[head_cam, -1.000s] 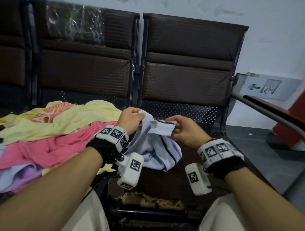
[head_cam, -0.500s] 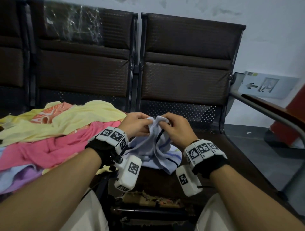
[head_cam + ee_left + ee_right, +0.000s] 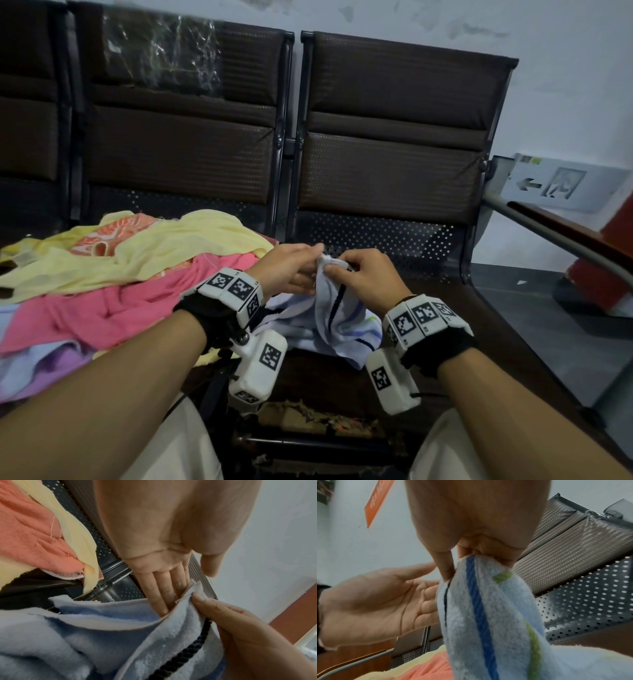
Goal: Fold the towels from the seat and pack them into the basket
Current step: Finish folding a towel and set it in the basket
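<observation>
A light-blue towel with dark and blue stripes hangs bunched over the brown seat in front of me. My right hand pinches its top edge between thumb and fingers; the right wrist view shows that grip on the striped towel close up. My left hand is flat, with straight fingers lying against the towel's edge and the thumb held apart. Its bare palm faces the cloth. No basket is in view.
A loose pile covers the neighbouring seat on the left: a yellow towel, a pink one and a purple one. Brown seat backs stand behind. A metal armrest borders the right side.
The hands, apart on the towel's edge a second ago, have come together at its top. My left hand's fingers have uncurled and lie straight on the cloth. The right hand keeps its pinch.
</observation>
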The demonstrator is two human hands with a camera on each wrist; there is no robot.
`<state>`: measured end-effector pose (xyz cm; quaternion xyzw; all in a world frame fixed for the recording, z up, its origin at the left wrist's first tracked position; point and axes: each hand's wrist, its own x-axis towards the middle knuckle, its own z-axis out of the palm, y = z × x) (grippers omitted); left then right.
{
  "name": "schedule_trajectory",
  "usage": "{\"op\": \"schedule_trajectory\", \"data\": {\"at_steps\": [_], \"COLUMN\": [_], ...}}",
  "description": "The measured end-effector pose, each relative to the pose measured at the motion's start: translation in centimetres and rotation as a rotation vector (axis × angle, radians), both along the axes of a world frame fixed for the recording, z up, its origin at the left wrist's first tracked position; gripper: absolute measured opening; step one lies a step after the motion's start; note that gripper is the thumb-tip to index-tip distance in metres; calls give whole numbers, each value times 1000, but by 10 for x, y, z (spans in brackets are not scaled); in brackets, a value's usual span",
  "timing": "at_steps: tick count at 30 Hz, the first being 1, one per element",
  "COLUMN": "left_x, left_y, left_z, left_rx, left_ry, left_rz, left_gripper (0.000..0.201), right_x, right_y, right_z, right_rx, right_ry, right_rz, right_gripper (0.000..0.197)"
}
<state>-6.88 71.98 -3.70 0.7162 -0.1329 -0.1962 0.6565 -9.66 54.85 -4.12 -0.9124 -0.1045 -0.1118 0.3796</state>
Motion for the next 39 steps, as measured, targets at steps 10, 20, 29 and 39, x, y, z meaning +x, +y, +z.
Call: {"op": "schedule_trajectory", "data": {"at_steps": [10,20,29,39], "left_x": [3,18,23,7], "left_y": [2,33,67,55], "left_z": [-1,8,0,-6], "left_rx": [17,-211,126,455], "left_ry": [-233,-96,-168,-484], "left_rz": [110,565,599,477], "left_gripper": [19,26,34,28], "right_x": [2,-4,-26,-38], "right_y": [-5,-42,-75,-98], "right_z": [-2,-16,-18,-9], "right_rx": [11,-609,-763,-545], "right_ry": [-15,179,420,414], "right_rz": [19,134,-35,-191], "right_gripper": [35,63,30,8]}}
